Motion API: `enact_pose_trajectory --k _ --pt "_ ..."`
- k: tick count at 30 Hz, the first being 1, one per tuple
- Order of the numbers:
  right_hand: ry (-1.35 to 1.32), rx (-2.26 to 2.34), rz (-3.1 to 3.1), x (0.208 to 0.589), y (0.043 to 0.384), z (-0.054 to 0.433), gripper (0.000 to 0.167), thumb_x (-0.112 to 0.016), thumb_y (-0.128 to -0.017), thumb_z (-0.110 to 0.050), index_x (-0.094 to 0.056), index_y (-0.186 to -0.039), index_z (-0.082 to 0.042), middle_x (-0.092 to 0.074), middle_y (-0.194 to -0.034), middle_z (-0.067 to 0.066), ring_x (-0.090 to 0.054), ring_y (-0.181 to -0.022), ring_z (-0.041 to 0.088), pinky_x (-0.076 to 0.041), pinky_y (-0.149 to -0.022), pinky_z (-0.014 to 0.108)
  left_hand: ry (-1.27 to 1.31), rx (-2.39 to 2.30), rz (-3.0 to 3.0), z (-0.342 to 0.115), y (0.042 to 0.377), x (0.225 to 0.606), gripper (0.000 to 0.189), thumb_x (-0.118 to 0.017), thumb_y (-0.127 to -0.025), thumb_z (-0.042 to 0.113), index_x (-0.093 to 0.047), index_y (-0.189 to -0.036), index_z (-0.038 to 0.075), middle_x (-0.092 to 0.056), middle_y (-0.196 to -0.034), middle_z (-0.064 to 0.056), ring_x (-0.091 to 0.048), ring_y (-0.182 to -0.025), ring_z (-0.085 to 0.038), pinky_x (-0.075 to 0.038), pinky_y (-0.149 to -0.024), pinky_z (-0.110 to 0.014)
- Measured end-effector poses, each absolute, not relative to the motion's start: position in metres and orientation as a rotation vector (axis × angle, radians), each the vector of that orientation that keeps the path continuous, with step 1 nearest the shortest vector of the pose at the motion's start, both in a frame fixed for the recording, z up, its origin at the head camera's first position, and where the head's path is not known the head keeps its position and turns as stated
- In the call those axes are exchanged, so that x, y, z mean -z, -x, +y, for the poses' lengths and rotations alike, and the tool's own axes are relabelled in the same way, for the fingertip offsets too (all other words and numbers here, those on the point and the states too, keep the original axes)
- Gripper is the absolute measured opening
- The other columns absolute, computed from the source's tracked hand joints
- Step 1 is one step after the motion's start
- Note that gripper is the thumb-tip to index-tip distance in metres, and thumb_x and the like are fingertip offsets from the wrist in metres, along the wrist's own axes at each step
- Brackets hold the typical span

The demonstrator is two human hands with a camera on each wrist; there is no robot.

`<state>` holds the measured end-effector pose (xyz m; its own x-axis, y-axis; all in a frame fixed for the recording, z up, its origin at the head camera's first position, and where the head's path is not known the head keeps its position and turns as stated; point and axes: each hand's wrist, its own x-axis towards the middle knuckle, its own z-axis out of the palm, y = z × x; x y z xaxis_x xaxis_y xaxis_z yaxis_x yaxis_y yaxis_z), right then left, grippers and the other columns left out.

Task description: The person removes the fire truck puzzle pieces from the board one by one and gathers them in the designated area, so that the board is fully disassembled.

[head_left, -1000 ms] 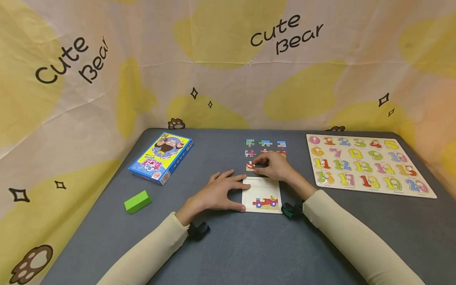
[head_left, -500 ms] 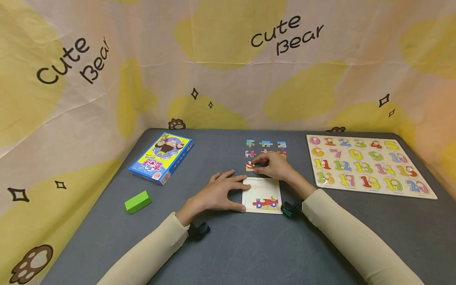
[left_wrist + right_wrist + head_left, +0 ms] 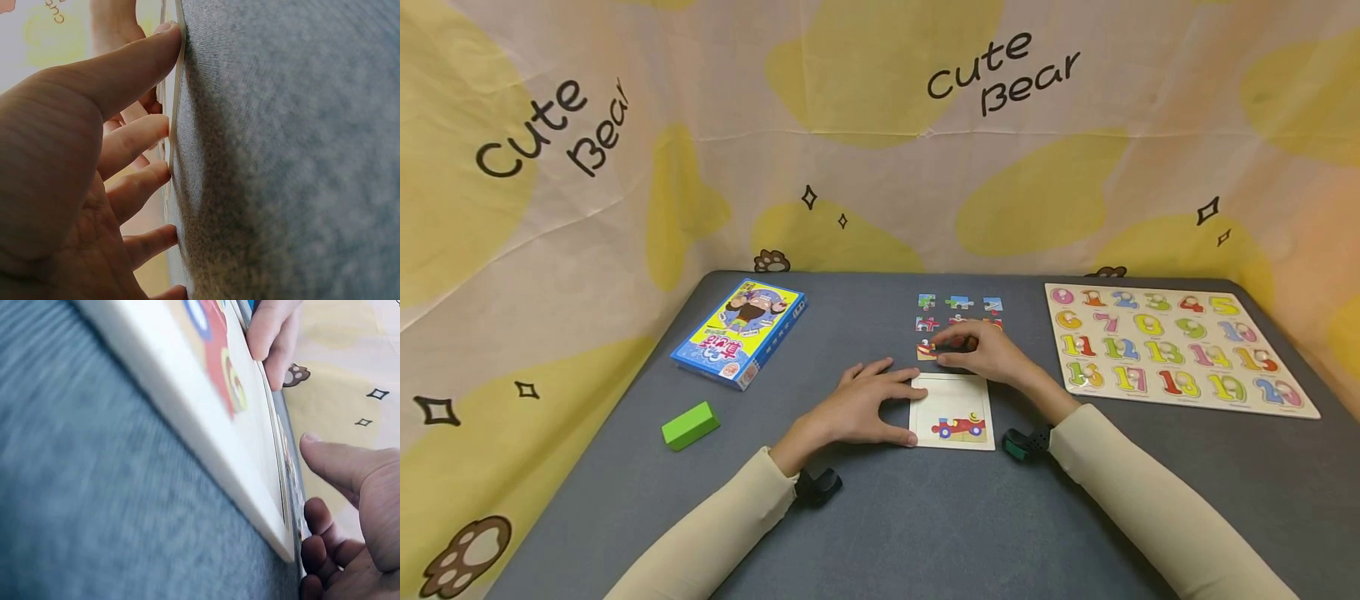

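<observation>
A small square white puzzle tray (image 3: 951, 392) lies on the table, with joined pieces showing a red car (image 3: 958, 428) at its lower right. My left hand (image 3: 861, 408) rests at the tray's left side, fingers spread; its thumb (image 3: 137, 62) touches the tray's edge in the left wrist view. Behind the tray, my right hand (image 3: 985, 352) hovers low with thumb and index finger apart, fingertips right at the right end of a puzzle piece (image 3: 925, 351). The right wrist view shows the gap between the thumb (image 3: 337, 462) and the curled fingers (image 3: 319, 515).
More loose puzzle pieces (image 3: 958, 302) lie in rows beyond the right hand, some partly covered by it. A wooden number board (image 3: 1183, 405) lies at right. At left are a blue and yellow box (image 3: 741, 329) and a green block (image 3: 691, 426). Printed cloth (image 3: 865, 108) hangs behind.
My right hand and wrist have shifted slightly to the right, the thumb drawing a little away from the piece. My left hand and the tray stay where they were.
</observation>
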<state>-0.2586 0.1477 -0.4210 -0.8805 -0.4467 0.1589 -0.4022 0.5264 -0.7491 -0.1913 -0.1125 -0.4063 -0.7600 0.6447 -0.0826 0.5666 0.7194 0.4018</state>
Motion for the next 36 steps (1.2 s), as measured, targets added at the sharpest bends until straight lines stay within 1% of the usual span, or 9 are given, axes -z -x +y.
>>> enact_pose_trajectory --k 3,10,17,21,27,32,36 --pt "0.768 1.331 2.673 0.422 0.258 0.153 0.031 -0.08 -0.089 -0.019 -0.076 -0.119 -0.013 -0.068 -0.098 0.007 -0.054 -0.075 0.018 -0.044 -0.069 0.029 -0.966 -0.532 2.709 -0.112 0.191 0.406 0.068 -0.079 -0.083 0.056 -0.059 -0.144 0.034 -0.039 -0.164 0.008 -0.021 -0.157 -0.035 -0.012 -0.12 -0.069" --pt "0.782 1.398 2.639 0.424 0.252 0.166 0.031 -0.08 -0.089 -0.017 -0.076 -0.119 -0.011 -0.065 -0.096 0.009 -0.053 -0.076 0.02 -0.044 -0.068 0.028 -0.96 -0.544 2.703 -0.112 0.191 0.406 0.068 -0.079 -0.083 0.055 -0.059 -0.144 0.034 -0.039 -0.164 0.007 -0.02 -0.157 -0.036 -0.011 -0.12 -0.068" --pt "0.805 1.417 2.63 0.423 0.243 0.179 0.03 -0.079 -0.09 -0.016 -0.075 -0.118 -0.007 -0.066 -0.092 0.007 -0.053 -0.072 0.016 -0.044 -0.064 0.025 -0.952 -0.552 2.694 -0.112 0.189 0.403 0.068 -0.079 -0.083 0.054 -0.059 -0.145 0.033 -0.039 -0.164 0.006 -0.02 -0.157 -0.036 -0.011 -0.12 -0.069" --pt "0.795 1.434 2.593 0.422 0.239 0.184 0.028 -0.078 -0.091 -0.015 -0.075 -0.117 -0.006 -0.067 -0.092 0.007 -0.055 -0.073 0.015 -0.046 -0.064 0.025 -0.952 -0.554 2.695 -0.112 0.189 0.402 0.068 -0.079 -0.083 0.054 -0.059 -0.144 0.033 -0.039 -0.164 0.006 -0.02 -0.157 -0.036 -0.011 -0.12 -0.068" --pt "0.805 1.446 2.58 0.422 0.232 0.188 0.026 -0.077 -0.092 -0.015 -0.075 -0.116 -0.006 -0.067 -0.092 0.008 -0.057 -0.076 0.014 -0.047 -0.066 0.024 -0.959 -0.553 2.701 -0.112 0.19 0.404 0.068 -0.08 -0.083 0.053 -0.059 -0.144 0.032 -0.04 -0.164 0.006 -0.02 -0.157 -0.036 -0.012 -0.12 -0.069" --pt "0.833 1.438 2.574 0.42 0.224 0.191 0.024 -0.078 -0.091 -0.014 -0.077 -0.114 -0.007 -0.069 -0.092 0.006 -0.056 -0.073 0.013 -0.047 -0.064 0.024 -0.952 -0.556 2.691 -0.111 0.191 0.404 0.068 -0.08 -0.083 0.053 -0.059 -0.145 0.032 -0.039 -0.164 0.005 -0.02 -0.157 -0.037 -0.011 -0.12 -0.069" --pt "0.906 1.398 2.576 0.419 0.219 0.189 0.021 -0.079 -0.09 -0.015 -0.078 -0.111 -0.01 -0.069 -0.088 0.003 -0.053 -0.071 0.013 -0.045 -0.062 0.023 -0.947 -0.548 2.693 -0.111 0.191 0.404 0.068 -0.079 -0.084 0.054 -0.059 -0.145 0.032 -0.039 -0.164 0.006 -0.02 -0.157 -0.036 -0.011 -0.12 -0.069"
